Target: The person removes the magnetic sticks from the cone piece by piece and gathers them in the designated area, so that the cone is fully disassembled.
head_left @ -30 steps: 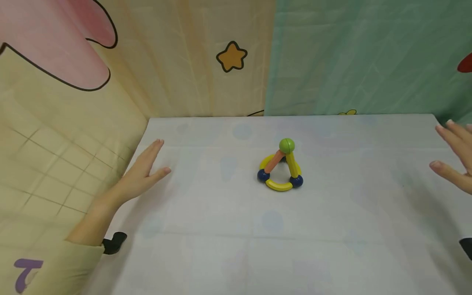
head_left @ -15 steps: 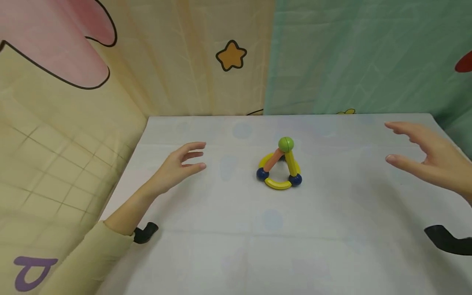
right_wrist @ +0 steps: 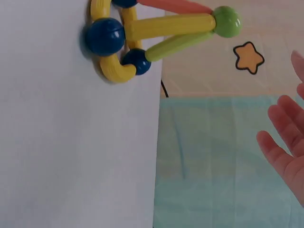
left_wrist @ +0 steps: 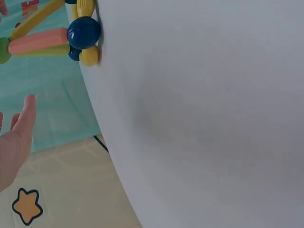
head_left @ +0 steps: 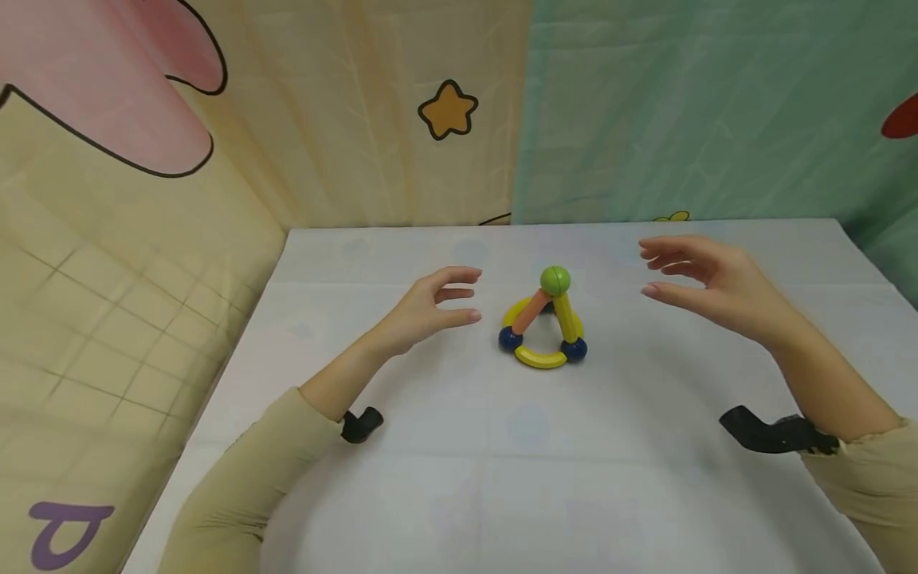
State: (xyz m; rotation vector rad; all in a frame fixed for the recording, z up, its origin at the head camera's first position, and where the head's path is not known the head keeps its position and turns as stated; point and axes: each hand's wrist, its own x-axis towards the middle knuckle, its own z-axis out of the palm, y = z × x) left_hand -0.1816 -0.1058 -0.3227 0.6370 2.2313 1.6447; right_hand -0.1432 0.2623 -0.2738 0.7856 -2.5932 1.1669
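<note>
A small pyramid of toy building rods and balls [head_left: 541,358] stands on the white-covered table. A green ball [head_left: 555,281] tops it; an orange rod [head_left: 531,312], a yellow rod [head_left: 564,317] and, in the right wrist view, a light green rod [right_wrist: 178,46] slope down to dark blue balls [right_wrist: 105,37]. Curved yellow pieces join these balls into a ring at the base. To its left my left hand [head_left: 428,312] hovers with fingers apart from the thumb, holding nothing. My right hand [head_left: 706,279] hovers to its right, fingers loosely bent and holding nothing.
The table [head_left: 459,494] has a pale, creased cover. Behind it hangs a patterned curtain [head_left: 344,112] with a star print, and another cloth [head_left: 93,319] lines the left side. Black straps [head_left: 778,433] show at both wrists.
Both hands have moved inward toward the pyramid, the left one rightward and the right one leftward. Their fingers have bent from straighter poses. The pyramid has stayed in place.
</note>
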